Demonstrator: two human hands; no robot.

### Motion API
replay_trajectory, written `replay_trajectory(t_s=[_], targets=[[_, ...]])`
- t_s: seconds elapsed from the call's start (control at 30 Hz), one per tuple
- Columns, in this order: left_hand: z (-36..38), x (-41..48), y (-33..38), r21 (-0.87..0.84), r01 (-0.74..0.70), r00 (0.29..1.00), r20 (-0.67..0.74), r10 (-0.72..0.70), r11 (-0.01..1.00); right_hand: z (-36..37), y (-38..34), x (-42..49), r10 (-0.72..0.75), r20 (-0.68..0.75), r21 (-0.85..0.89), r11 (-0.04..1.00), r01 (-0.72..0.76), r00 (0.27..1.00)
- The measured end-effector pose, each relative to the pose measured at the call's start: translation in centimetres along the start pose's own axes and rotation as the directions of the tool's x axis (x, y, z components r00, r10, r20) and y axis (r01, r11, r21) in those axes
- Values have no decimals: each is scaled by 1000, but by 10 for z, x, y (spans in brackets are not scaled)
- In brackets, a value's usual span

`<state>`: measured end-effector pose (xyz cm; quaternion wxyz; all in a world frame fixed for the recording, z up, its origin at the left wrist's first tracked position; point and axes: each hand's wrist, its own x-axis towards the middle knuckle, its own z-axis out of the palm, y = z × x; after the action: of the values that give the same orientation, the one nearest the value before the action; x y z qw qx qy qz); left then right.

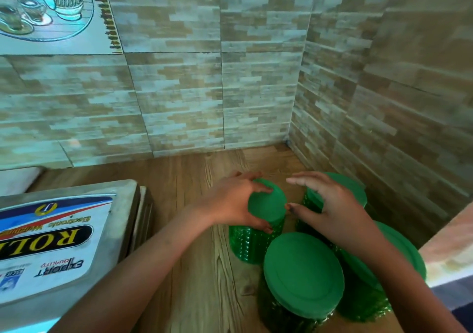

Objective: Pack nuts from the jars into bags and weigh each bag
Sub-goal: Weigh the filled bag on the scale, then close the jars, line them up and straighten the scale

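Four green jars (303, 274), all with lids on, are standing close together in the far right corner of the desk (194, 256), beside the tiled walls (384, 128). The left hand (230, 202) is gripping the lid (267, 202) of the back left jar, its fingers (261, 188) curling round the rim. The right hand (330, 210) is lying over the back right jar (355, 187), fingers spread apart and holding nothing. Bare wood is lying between the jars and the scale (64, 243) at the left edge.

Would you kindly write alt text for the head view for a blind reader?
A person's left hand grips the lid of one of four green jars on a wooden counter by a tiled wall. The right hand spreads over the jar beside it; a scale sits left.
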<state>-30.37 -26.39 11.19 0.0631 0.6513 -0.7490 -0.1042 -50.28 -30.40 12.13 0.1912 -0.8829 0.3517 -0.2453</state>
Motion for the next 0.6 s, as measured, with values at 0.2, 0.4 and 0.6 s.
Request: replay_trajectory(t_s=[0.2, 0.4, 0.6], targets=[[29, -28, -16, -506, 74, 982, -111, -150, 860, 9, -7, 29, -104, 246, 37, 995, 98, 964], [87, -34, -2, -838, 24, 939, -168, -300, 544, 13, -21, 71, -131, 633, -88, 967, 238, 763], [114, -22, -4, -877, -69, 884, -275, -378, 476, 23, -32, 88, -28, 703, -267, 916, 300, 710]])
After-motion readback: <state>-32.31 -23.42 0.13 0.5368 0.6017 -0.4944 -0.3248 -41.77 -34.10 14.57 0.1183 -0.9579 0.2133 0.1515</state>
